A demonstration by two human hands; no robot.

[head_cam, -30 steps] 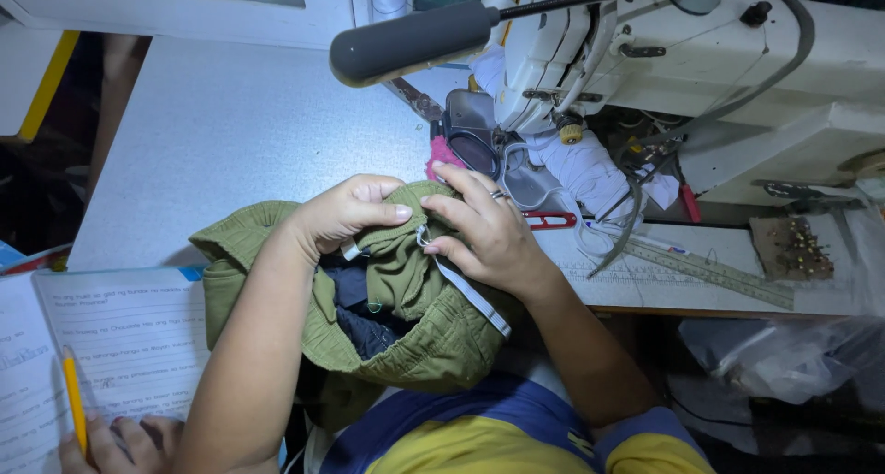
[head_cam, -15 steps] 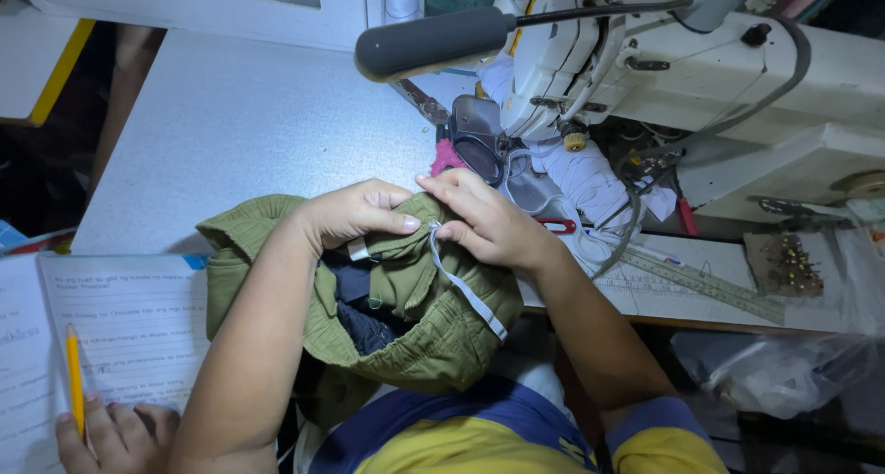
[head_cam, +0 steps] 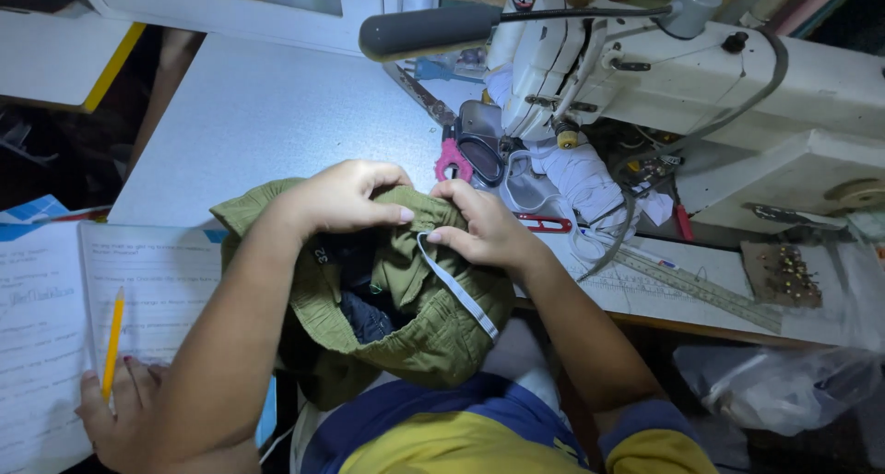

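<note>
L hand (head_cam: 343,197) & R hand (head_cam: 484,230) both pinched the bunched edge of the olive-green garment (head_cam: 406,317), which sat at table edge near the person's lap w/ a white elastic strip (head_cam: 458,288) across it, sewing machine (head_cam: 701,77) at 1 o'clock, pink-handled scissors (head_cam: 454,156) at 12, another person's hand (head_cam: 115,419) w/ yellow pencil (head_cam: 112,343) at 8.

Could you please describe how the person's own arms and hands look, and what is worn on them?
Both the left hand and the right hand are bare: no gloves, and no rings or watch that I can see. The forearms are bare too. Short sleeves, blue with a yellow band, belong to a blue and yellow shirt.
</note>
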